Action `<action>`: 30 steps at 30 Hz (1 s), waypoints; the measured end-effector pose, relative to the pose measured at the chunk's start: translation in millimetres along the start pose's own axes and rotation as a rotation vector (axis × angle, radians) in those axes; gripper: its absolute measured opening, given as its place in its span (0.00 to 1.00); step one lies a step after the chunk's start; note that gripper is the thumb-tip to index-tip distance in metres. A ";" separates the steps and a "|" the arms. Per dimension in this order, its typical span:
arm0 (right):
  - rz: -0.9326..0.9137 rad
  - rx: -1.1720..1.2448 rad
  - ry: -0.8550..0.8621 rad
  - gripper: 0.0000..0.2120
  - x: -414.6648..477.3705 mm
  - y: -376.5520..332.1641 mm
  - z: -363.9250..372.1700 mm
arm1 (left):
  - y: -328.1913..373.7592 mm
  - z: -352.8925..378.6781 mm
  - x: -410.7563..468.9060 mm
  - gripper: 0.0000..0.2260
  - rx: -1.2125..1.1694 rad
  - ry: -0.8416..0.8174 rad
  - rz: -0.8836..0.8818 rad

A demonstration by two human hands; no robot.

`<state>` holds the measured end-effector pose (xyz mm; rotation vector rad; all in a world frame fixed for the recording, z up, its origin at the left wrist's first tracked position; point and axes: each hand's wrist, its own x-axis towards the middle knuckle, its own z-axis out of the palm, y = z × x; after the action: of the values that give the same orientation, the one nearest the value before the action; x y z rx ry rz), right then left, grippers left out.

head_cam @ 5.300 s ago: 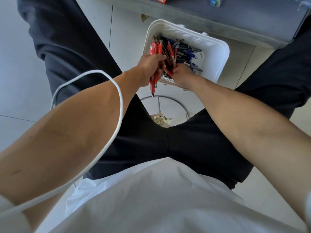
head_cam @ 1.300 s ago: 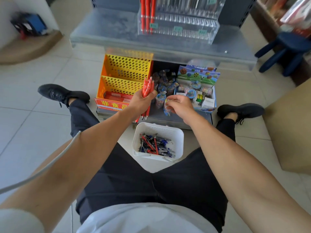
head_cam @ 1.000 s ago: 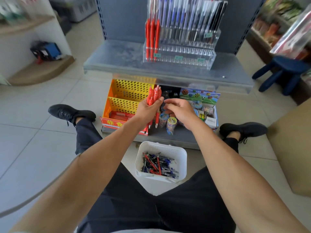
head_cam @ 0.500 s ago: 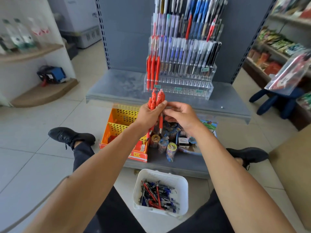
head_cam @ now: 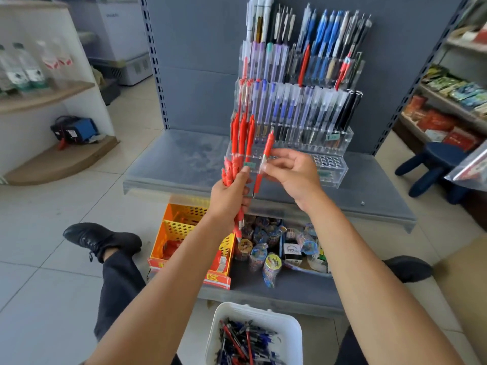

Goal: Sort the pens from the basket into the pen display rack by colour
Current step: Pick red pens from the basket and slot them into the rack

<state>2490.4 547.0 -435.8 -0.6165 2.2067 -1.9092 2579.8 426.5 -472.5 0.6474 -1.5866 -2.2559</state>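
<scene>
Fingers (head_cam: 280,155) of the right hand (head_cam: 292,175) I am steering pinch a single red pen (head_cam: 265,151) near its middle. The pen stands almost upright, tip down, just in front of the lowest tier of the clear pen display rack (head_cam: 340,167). The left hand (head_cam: 228,196) is clenched round a bundle of red pens (head_cam: 232,171), their tops fanned above the thumb and their tips poking out below the palm. The two hands sit close together over the grey shelf (head_cam: 181,159) that carries the rack.

From my seat, the job looks to be in its early part. A few racked red pens (head_cam: 242,133) stand at the left end of the lower tier. The slots to their right look open, and the front row of holes is bare at its far end. The upper tiers hold blue, black and clear-barrelled pens, with a stray red one here and there. I judge the pinched pen is bound for a slot beside the racked reds, and the left hand's bundle should follow one at a time.

Much is left. The white basket (head_cam: 259,316) on the floor between the knees holds a tangle of loose pens (head_cam: 243,341) in red, blue and black. None of the blue or black is in hand.
</scene>
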 end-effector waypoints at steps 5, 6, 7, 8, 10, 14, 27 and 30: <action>-0.145 0.032 0.206 0.14 41.9 -10.4 -2.7 | -5.0 -3.5 10.1 0.12 -0.140 -0.018 -0.077; -0.166 0.037 0.241 0.14 49.9 -11.5 -2.1 | -4.3 -3.3 11.0 0.12 -0.154 -0.027 -0.083; -0.178 0.031 0.271 0.14 58.9 -11.6 -0.8 | -4.1 -3.8 12.8 0.11 -0.163 -0.032 -0.091; -0.185 0.015 0.293 0.15 67.0 -11.5 0.9 | -3.4 -3.5 13.5 0.11 -0.171 -0.039 -0.099; -0.204 -0.047 0.308 0.16 79.6 -8.8 6.1 | -2.9 -3.8 16.0 0.11 -0.184 -0.054 -0.105; -0.251 -0.150 0.252 0.13 88.1 -2.2 15.5 | -1.5 -3.3 18.5 0.10 -0.201 -0.072 -0.103; -0.196 -0.677 0.224 0.08 83.6 14.3 30.3 | -2.6 -7.3 11.2 0.12 -0.221 -0.094 -0.147; -0.181 -0.704 0.258 0.10 72.0 11.0 31.1 | -1.1 -7.3 2.2 0.12 -0.209 -0.098 -0.158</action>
<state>2435.0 490.7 -441.4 -0.7046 3.1059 -1.2877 2581.8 420.0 -476.0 0.6340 -1.3572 -2.5624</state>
